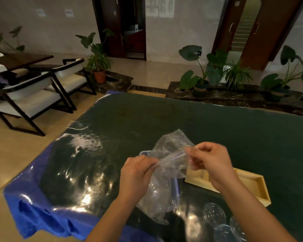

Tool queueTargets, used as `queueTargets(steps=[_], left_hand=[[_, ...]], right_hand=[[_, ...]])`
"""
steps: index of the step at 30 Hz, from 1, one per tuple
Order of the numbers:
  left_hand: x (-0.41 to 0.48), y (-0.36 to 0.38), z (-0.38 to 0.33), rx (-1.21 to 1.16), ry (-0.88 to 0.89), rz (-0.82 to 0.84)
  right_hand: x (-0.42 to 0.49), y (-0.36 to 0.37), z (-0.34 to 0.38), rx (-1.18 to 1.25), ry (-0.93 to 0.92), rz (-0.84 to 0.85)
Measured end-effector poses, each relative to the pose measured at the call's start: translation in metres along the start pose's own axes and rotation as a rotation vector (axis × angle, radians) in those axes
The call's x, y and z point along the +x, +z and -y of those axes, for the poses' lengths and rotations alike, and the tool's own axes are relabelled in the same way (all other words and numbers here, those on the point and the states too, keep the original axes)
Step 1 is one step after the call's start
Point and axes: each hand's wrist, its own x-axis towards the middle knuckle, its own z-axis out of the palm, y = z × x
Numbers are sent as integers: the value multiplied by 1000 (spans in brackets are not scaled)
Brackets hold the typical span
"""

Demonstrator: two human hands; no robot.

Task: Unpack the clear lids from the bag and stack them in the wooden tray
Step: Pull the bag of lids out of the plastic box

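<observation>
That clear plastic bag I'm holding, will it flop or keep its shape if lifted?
Probably floppy: the clear bag crumples and sags between the left hand and right hand. Likely light, since pinches alone hold its top up. Its glossy film may be slippery.

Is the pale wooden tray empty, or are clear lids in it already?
Empty where visible: the pale wooden tray shows bare wood inside. The right hand and forearm hide its left part, so cannot tell there.
</observation>
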Motion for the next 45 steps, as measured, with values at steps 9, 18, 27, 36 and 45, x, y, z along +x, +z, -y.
queueTargets(steps=[9,18,27,36,45], left_hand=[[7,6,-25,-221,-109,235],[16,-12,-9,-425,-318,4],[19,-14,-8,-564,-520,-50],[13,-17,-10,-581,-572,-164],[18,-20,-13,-681,-563,-119]], right_hand=[[-13,23,-6,244,196,230],[9,-24,6,269,109,108],[-12,-5,-4,-978,-596,245],[-13,-37,15,-882,-524,503],[35,5,37,-1037,-347,149]])
